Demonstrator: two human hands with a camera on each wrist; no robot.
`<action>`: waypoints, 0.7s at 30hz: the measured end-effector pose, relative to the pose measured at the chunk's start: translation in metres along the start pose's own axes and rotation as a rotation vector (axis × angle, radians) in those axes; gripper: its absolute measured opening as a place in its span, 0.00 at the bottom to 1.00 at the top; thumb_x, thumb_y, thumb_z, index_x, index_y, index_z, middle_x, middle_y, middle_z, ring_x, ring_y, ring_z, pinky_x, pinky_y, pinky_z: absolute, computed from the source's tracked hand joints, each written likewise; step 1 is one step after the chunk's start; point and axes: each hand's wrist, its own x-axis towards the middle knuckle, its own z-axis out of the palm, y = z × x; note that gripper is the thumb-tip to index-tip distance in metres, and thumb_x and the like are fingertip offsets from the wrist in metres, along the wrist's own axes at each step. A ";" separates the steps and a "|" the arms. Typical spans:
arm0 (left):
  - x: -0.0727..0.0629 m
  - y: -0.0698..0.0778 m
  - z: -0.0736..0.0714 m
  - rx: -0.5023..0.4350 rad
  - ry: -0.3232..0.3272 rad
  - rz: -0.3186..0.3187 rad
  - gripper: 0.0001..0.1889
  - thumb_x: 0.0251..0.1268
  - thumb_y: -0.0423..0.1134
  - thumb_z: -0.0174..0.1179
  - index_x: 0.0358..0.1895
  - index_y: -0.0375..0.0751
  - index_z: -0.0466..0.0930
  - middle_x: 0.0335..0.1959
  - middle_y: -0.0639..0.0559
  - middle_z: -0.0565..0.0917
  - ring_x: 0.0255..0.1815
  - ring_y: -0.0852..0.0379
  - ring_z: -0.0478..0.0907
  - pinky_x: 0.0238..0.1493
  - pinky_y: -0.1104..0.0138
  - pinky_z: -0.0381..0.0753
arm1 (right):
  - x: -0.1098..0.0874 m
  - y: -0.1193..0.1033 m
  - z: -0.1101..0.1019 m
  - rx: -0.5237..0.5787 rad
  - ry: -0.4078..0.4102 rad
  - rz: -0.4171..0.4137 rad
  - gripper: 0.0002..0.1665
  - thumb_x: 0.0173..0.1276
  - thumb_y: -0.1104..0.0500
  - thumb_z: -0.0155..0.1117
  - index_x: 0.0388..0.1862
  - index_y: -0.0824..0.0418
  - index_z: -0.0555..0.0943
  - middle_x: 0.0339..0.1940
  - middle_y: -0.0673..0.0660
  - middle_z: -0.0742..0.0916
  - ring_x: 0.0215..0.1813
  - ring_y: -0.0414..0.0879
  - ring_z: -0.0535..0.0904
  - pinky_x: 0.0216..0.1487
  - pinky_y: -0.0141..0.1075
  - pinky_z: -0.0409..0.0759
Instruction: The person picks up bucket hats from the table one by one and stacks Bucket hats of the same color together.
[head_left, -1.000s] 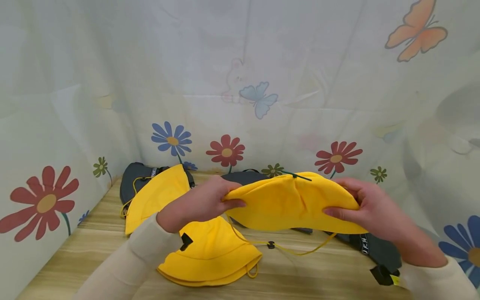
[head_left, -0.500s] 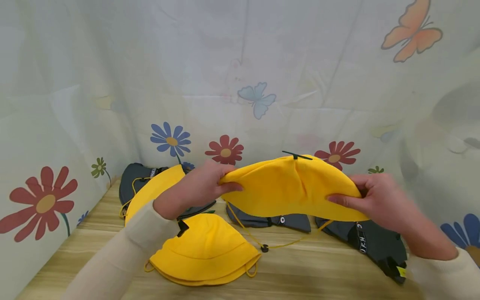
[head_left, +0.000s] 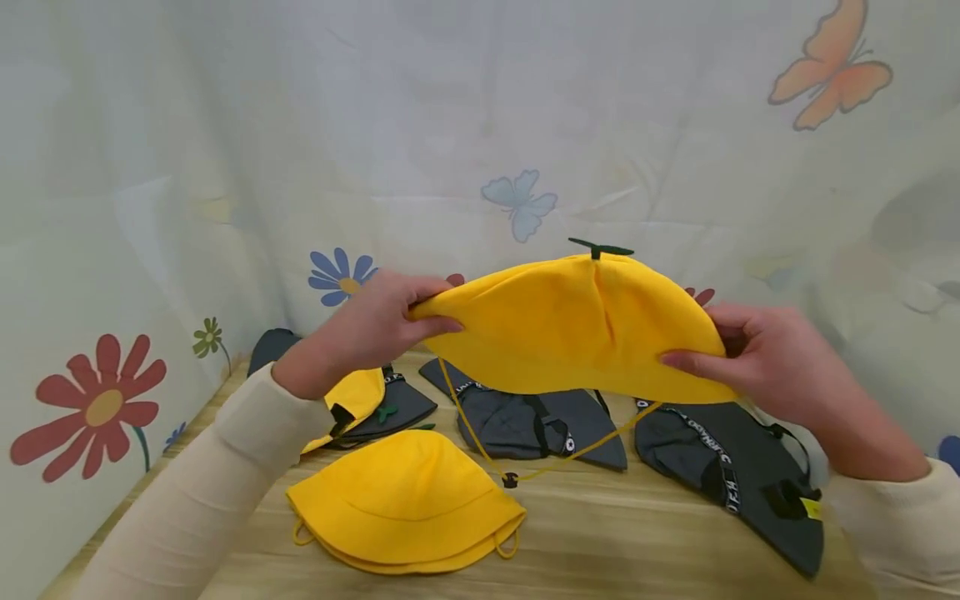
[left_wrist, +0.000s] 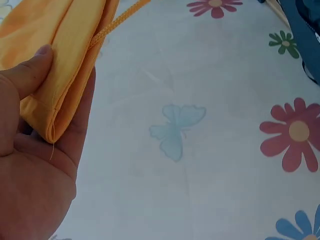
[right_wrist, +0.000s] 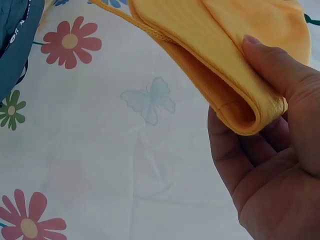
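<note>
A yellow bucket hat with a green sprout on top hangs in the air, folded flat, between both hands. My left hand pinches one end of its brim, thumb in front. At the other end my right hand grips the brim the same way. The hat's yellow chin cord droops below it to a black toggle. Both wrist views show the folded brim between thumb and fingers. Below lies a second yellow bucket hat on the wooden table.
Dark grey hats lie behind: one in the middle, one at the right, and one at the left partly under another yellow hat. A flowered white curtain encloses the table.
Both hands have raised the folded yellow hat higher above the table, its cord now hanging lower beneath it. More of the grey hats behind has come into view.
</note>
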 end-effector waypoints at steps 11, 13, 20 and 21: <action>-0.015 -0.016 -0.037 0.083 0.071 -0.060 0.13 0.66 0.37 0.69 0.53 0.42 0.86 0.45 0.50 0.90 0.38 0.58 0.86 0.43 0.64 0.88 | 0.022 -0.024 0.018 0.018 -0.035 -0.087 0.16 0.63 0.53 0.78 0.49 0.54 0.88 0.39 0.52 0.92 0.34 0.29 0.88 0.34 0.25 0.84; -0.019 -0.019 -0.042 0.090 0.074 -0.082 0.13 0.67 0.38 0.68 0.53 0.42 0.86 0.46 0.51 0.90 0.38 0.58 0.87 0.44 0.65 0.88 | 0.024 -0.027 0.023 0.030 -0.031 -0.115 0.15 0.63 0.54 0.78 0.48 0.55 0.88 0.38 0.51 0.92 0.34 0.31 0.88 0.34 0.26 0.85; -0.038 -0.029 -0.055 0.094 0.059 -0.172 0.12 0.69 0.39 0.67 0.52 0.42 0.86 0.45 0.49 0.89 0.39 0.56 0.88 0.44 0.67 0.88 | 0.032 -0.030 0.054 0.188 -0.032 -0.090 0.13 0.66 0.55 0.75 0.47 0.55 0.87 0.38 0.52 0.91 0.35 0.36 0.89 0.37 0.29 0.87; -0.040 -0.031 -0.056 0.100 0.056 -0.181 0.12 0.69 0.38 0.67 0.52 0.42 0.86 0.44 0.49 0.89 0.39 0.56 0.88 0.44 0.68 0.88 | 0.033 -0.029 0.060 0.199 -0.028 -0.088 0.12 0.66 0.55 0.75 0.47 0.55 0.87 0.38 0.52 0.91 0.36 0.37 0.89 0.37 0.29 0.87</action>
